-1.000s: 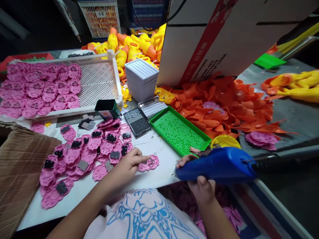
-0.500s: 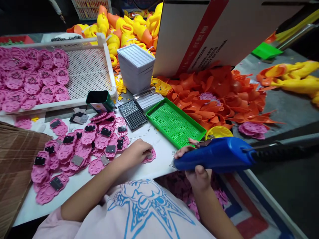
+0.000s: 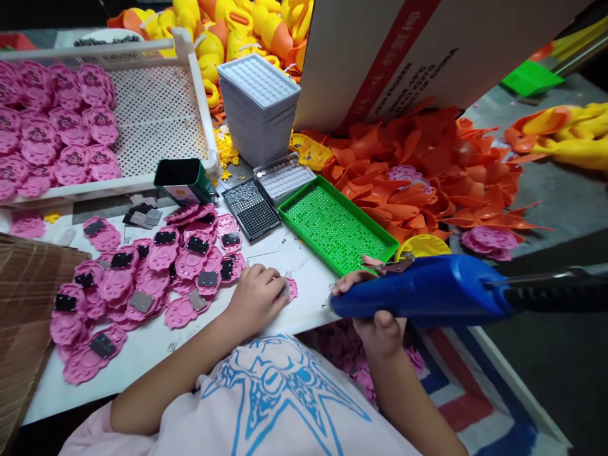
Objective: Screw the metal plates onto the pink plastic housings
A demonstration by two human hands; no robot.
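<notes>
My left hand (image 3: 259, 294) rests on the white table with its fingers curled over a pink plastic part (image 3: 293, 289). Most of that part is covered by the fingers. A blue electric screwdriver (image 3: 418, 290) lies in the grip of my right hand (image 3: 382, 329), its tip pointing left, apart from the pink part. Left of my left hand is a heap of pink plastic parts (image 3: 156, 253), many with black or grey plates on them. A green perforated tray (image 3: 339, 228) sits beyond the screwdriver, and a black tray of small screws (image 3: 251, 209) is beside it.
A white crate (image 3: 156, 101) with rows of pink parts stands at the back left. Around it are a dark green container (image 3: 179, 180), stacked grey trays (image 3: 259, 114), a cardboard box (image 3: 403, 57) and orange pieces (image 3: 403, 164). A brown carton (image 3: 28, 310) borders the left.
The view has shifted slightly. My left hand has turned flatter, with its knuckles spread more over the pink part. The screwdriver stays in my right hand at nearly the same place.
</notes>
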